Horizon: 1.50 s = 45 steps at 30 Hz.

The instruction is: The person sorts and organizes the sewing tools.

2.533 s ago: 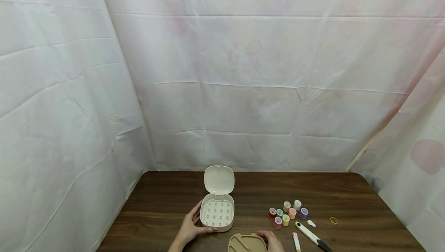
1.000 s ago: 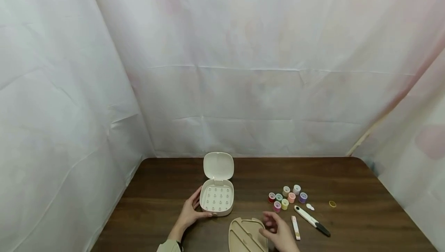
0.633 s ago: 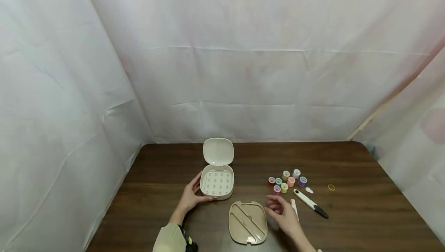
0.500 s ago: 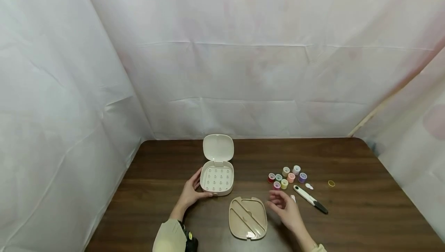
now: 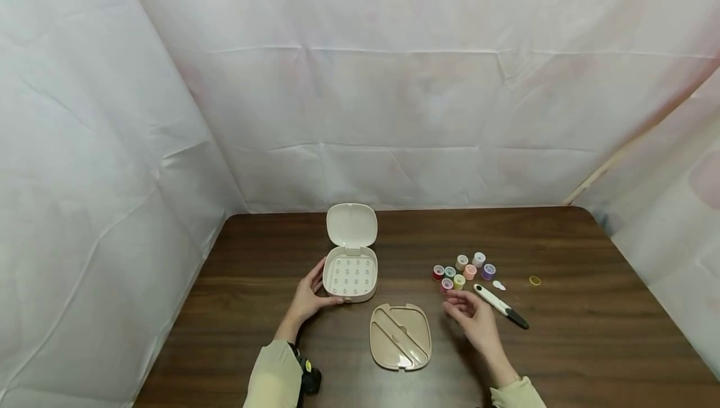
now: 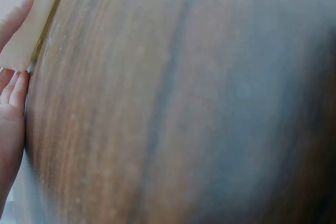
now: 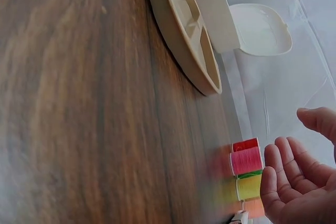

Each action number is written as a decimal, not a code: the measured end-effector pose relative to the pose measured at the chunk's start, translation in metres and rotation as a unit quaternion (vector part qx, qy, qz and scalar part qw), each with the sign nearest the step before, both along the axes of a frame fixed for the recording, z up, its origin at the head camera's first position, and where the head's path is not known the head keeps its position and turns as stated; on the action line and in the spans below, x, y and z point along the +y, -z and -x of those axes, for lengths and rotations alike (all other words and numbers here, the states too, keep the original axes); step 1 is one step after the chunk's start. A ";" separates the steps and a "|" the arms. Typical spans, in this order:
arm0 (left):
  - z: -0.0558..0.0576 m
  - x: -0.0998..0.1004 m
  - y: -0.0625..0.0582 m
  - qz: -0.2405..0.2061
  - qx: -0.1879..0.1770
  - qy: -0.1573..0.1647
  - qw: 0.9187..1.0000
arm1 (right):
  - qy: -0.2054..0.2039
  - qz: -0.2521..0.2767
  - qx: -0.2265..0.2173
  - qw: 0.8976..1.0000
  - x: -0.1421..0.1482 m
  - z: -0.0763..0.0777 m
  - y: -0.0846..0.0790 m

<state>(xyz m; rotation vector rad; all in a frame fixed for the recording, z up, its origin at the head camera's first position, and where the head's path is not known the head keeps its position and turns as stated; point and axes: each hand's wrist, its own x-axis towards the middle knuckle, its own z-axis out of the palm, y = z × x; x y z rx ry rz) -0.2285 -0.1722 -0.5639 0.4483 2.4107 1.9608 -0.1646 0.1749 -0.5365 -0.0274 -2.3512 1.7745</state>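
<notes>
A cream sewing box [image 5: 360, 298] stands on the table with its lid [image 5: 352, 225] raised and rows of small pegs inside. My left hand [image 5: 306, 300] grips its front left corner, thumb on the front beside the clasp, fingers along the left side. In the left wrist view, that hand [image 6: 10, 124] touches the box wall [image 6: 18, 45]. A beige divided tray [image 5: 413, 323] lies flat in front of the box. My right hand [image 5: 475, 320] hovers, fingers loosely bent and holding nothing, just in front of the pink thread spool [image 5: 447, 285]. The right wrist view shows its empty palm [image 7: 302, 192].
Several thread spools cluster right of the box, among them red [image 5: 439, 272], yellow [image 5: 459, 282] and purple [image 5: 489, 272]. A white tool with a black end [image 5: 500, 305] lies beside my right hand. Farther right are a small white piece [image 5: 499, 285] and a yellow ring [image 5: 535, 280].
My right hand has let go of the tray and moved right and forward to the spools, now covering the small white-and-pink stick. The left hand stays at the box. The head view has tilted down.
</notes>
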 end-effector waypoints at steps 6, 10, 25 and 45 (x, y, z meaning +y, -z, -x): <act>0.000 -0.001 -0.001 -0.007 -0.009 -0.005 1.000 | 0.005 -0.010 0.016 1.000 0.005 0.004 -0.004; 0.000 0.000 -0.002 -0.016 -0.014 -0.003 1.000 | 0.013 -0.015 0.019 1.000 0.009 0.005 -0.004; 0.001 0.000 -0.004 -0.024 -0.011 0.006 1.000 | 0.070 -0.025 0.030 0.997 0.031 0.012 -0.009; 0.000 0.000 -0.002 -0.024 -0.014 -0.004 1.000 | 0.168 -0.021 0.078 0.983 0.093 0.059 0.051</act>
